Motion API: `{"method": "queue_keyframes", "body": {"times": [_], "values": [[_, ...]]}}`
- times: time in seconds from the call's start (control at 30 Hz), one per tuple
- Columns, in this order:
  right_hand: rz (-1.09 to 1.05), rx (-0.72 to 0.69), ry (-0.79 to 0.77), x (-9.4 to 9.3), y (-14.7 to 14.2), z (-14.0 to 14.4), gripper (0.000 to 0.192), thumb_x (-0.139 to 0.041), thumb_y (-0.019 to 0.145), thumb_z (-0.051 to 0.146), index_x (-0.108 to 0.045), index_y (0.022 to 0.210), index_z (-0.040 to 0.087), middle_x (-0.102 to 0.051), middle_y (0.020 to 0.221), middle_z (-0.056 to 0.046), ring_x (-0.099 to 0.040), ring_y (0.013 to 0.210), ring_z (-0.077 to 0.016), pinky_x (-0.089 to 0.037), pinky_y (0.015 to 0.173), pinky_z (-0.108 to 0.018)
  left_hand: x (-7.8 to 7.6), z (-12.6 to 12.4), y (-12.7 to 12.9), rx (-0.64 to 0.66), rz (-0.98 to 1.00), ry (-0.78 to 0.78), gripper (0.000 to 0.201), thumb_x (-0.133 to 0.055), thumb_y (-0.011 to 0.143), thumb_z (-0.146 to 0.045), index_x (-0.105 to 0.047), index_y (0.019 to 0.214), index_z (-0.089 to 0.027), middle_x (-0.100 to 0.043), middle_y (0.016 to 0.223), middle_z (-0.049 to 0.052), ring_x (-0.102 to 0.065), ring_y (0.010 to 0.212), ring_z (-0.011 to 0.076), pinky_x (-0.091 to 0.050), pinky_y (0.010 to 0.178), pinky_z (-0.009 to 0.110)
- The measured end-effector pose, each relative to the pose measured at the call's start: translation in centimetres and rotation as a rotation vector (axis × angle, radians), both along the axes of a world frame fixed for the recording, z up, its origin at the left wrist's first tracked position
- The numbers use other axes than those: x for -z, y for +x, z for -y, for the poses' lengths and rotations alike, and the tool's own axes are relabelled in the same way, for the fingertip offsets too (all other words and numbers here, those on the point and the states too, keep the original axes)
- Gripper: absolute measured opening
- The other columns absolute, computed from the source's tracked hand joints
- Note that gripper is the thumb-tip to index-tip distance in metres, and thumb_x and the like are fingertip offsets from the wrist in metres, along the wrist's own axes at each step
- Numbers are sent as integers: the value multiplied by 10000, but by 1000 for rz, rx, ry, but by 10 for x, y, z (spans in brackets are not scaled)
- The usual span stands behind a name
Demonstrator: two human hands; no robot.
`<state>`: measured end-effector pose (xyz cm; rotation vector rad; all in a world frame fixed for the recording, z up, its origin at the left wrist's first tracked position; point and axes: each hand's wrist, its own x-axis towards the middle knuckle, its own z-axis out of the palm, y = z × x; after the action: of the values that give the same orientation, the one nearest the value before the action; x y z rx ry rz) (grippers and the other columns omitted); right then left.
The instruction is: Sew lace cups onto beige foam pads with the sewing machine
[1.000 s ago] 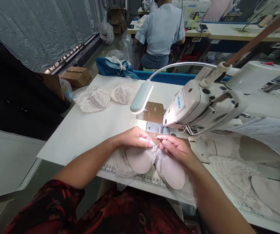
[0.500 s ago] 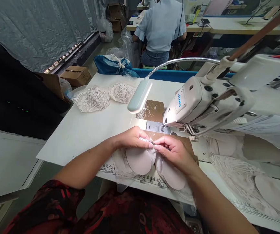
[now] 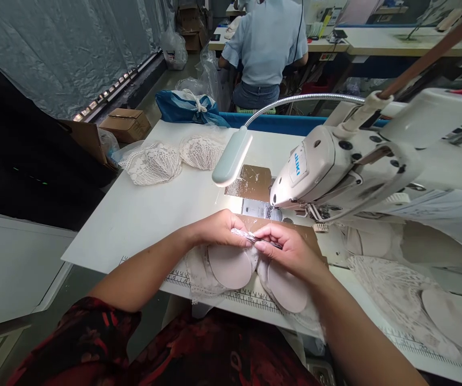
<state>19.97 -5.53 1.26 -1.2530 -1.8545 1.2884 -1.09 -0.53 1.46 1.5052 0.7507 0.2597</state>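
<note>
A pale lace bra with two smooth padded cups lies inside-up at the near edge of the white sewing table. My left hand pinches its centre from the left. My right hand meets it from the right, fingers closed on the same centre part and on a small dark tool whose kind I cannot tell. Both hands sit just in front of the needle area of the white sewing machine.
A gooseneck lamp hangs over the table's middle. Several lace bras lie at the far left corner. More lace pieces sit at the right. A ruler strip runs along the near edge. A person in a blue shirt sits beyond.
My right hand has slid a little left and closed tighter against my left hand at the bra's centre. The bra has barely shifted.
</note>
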Motion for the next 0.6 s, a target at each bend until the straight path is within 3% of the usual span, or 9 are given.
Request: {"method": "queue_keyframes", "body": {"times": [0.13, 0.23, 0.37, 0.47, 0.6], "values": [[37, 2, 55, -4, -8, 1, 151, -599, 822, 321, -659, 882, 197, -664, 833, -29, -602, 755, -163, -476, 669, -292, -1, 2, 2, 22, 0, 1, 397, -717, 705, -401, -485, 540, -124, -338, 540, -57, -290, 526, 57, -182, 479, 215], [74, 35, 85, -5, -12, 2, 136, -589, 836, 315, -664, 840, 202, -660, 803, -20, -594, 743, -159, -463, 669, -290, -1, 1, 2, 22, -13, -4, 434, -721, 696, -425, -449, 524, -134, -305, 529, -62, -264, 513, 54, -156, 467, 218], [21, 127, 39, 1, -9, 1, 176, -585, 842, 361, -644, 804, 199, -654, 796, -26, -598, 738, -164, -470, 667, -301, 2, 0, 1, -2, -20, 12, 385, -726, 701, -448, -565, 604, -112, -406, 555, -47, -340, 521, 60, -221, 468, 204], [-135, 207, -103, 7, -3, -1, 235, -594, 830, 422, -604, 914, 203, -640, 768, -18, -609, 698, -157, -497, 649, -303, 3, -1, 0, -20, -19, -1, 319, -718, 728, -413, -661, 748, -99, -554, 658, 0, -464, 605, 91, -339, 538, 209], [-289, 134, -244, 10, 5, -3, 419, -663, 767, 460, -552, 1078, 203, -650, 907, -55, -644, 820, -184, -532, 741, -341, 2, -2, -2, -16, 8, -35, 269, -717, 748, -368, -692, 822, -111, -634, 760, 30, -541, 693, 116, -403, 624, 223]]}}
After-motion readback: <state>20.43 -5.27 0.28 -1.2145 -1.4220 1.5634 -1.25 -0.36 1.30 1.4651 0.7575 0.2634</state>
